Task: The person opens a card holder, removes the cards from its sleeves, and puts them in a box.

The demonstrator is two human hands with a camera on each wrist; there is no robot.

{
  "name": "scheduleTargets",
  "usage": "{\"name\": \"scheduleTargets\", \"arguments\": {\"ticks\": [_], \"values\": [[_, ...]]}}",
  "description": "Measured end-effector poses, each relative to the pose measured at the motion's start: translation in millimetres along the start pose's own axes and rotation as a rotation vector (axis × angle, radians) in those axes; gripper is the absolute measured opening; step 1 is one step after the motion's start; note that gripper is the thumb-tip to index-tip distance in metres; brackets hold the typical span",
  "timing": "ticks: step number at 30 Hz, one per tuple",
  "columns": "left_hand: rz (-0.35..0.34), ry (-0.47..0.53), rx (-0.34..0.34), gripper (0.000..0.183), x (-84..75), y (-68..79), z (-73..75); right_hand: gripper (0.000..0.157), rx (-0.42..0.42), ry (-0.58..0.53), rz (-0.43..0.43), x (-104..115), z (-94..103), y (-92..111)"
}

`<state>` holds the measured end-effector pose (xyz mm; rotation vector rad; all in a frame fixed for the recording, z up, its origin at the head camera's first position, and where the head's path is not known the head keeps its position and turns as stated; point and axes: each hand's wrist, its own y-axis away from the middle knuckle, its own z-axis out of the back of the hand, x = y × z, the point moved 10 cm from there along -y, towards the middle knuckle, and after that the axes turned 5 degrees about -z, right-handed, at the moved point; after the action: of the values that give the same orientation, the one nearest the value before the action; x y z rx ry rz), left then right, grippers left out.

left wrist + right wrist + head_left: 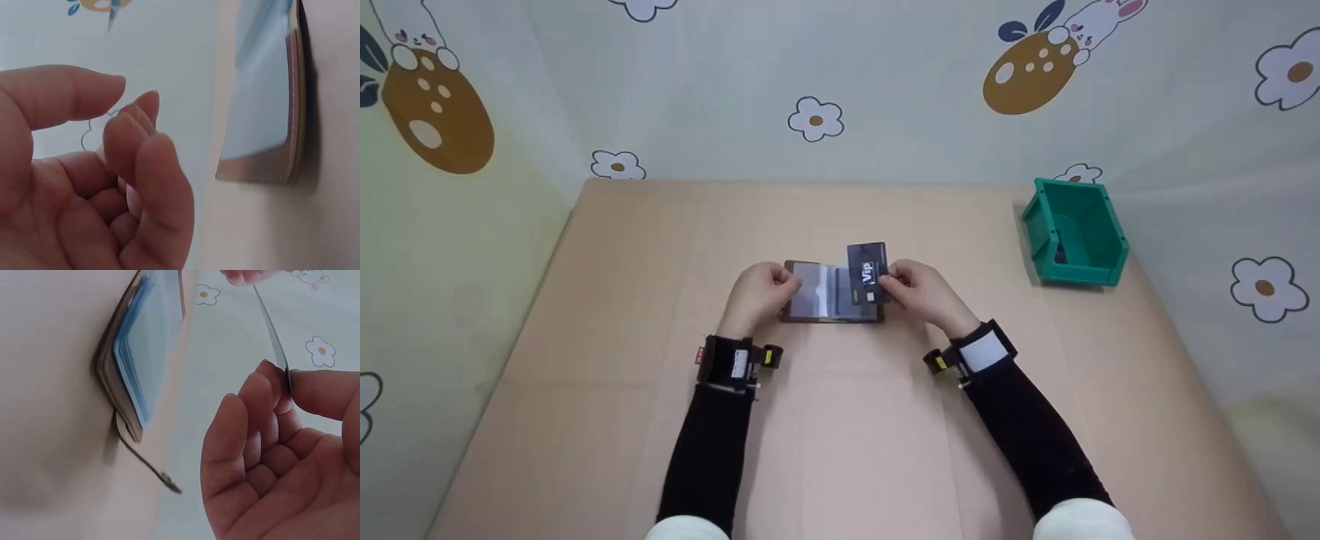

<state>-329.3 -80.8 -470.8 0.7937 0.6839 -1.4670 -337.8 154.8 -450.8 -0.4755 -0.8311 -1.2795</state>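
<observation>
A card holder lies opened flat on the table, brown-edged with clear plastic sleeves. My right hand pinches a dark card marked "Vip" between thumb and fingers. Seen edge-on in the right wrist view, the card is held up off the holder, overlapping its right half in the head view. My left hand is over the holder's left edge. In the left wrist view, that hand's thumb and bent fingers stand apart with nothing between them.
A green bin stands at the table's back right, with a small dark item inside. A strap with a snap sticks out from the card holder. Behind the table hangs a patterned cloth.
</observation>
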Motion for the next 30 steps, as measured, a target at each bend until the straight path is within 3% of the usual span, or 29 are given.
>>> {"name": "scheduleTargets", "arguments": {"ticks": [6, 11, 19, 30], "values": [[0.071, -0.132, -0.041, 0.023, 20.3, -1.8, 11.5, 0.018, -0.013, -0.057, -0.032, -11.3, 23.5, 9.5], [0.115, -0.223, -0.020, 0.026, 31.0, -2.1, 8.9, 0.018, -0.041, -0.092, -0.056, -25.2, 48.9, 16.7], [0.102, -0.235, 0.031, 0.030, 31.3, -2.7, -6.1, 0.023, -0.095, -0.134, -0.126, -54.7, 94.8, 23.6], [0.104, -0.252, 0.049, 0.031, 35.7, -4.5, -9.9, 0.040, -0.187, -0.108, -0.281, -102.5, 159.5, 42.2]]}}
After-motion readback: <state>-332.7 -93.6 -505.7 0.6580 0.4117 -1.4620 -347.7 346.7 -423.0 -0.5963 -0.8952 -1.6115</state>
